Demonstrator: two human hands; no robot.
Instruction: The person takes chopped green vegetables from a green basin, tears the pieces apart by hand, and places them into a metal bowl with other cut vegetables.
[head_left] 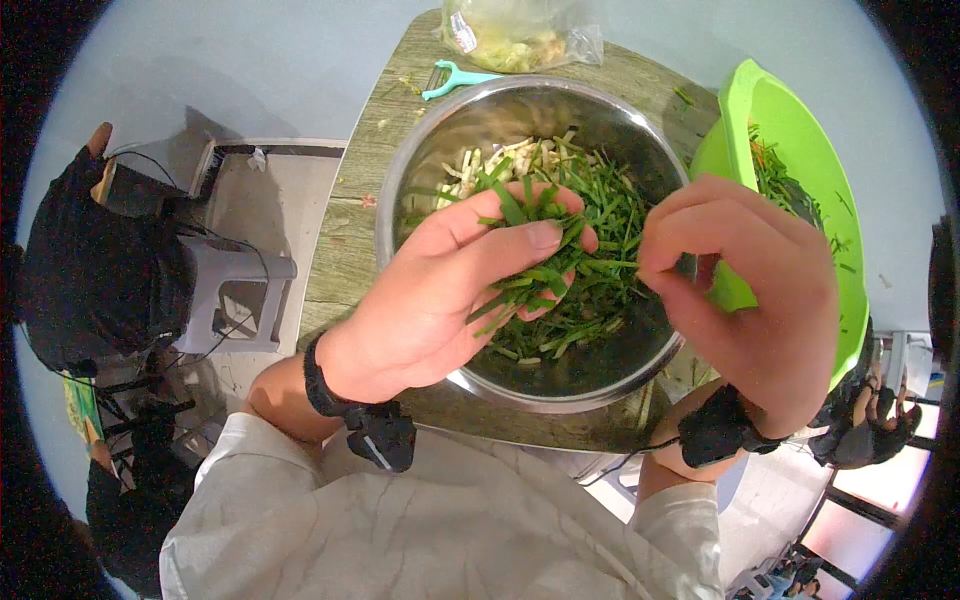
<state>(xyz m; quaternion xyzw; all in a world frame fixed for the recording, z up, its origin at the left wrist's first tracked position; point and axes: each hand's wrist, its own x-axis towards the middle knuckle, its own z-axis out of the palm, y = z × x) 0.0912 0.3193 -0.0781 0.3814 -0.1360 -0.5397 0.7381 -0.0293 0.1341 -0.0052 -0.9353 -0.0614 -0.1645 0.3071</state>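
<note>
My left hand [430,290] is closed around a bunch of cut green chives [535,275], its thumb pressed over the top. It hovers over a large stainless steel bowl [418,165]. To the right, the thumb and index fingertip of my right hand [750,270] pinch together at the end of a thin chive piece that stretches toward the bunch. Inside the bowl, a heap of cut chives [620,210] covers the middle and right. Pale vegetable strips [520,158] lie at the back left of the heap.
A lime green basin [740,110] holding more cut greens [775,175] stands tilted at the right. Behind the bowl are a turquoise peeler [460,78] and a clear plastic bag [525,35] on the wooden table [335,250]. A grey stool [235,290] and a person in black [100,260] are at the left.
</note>
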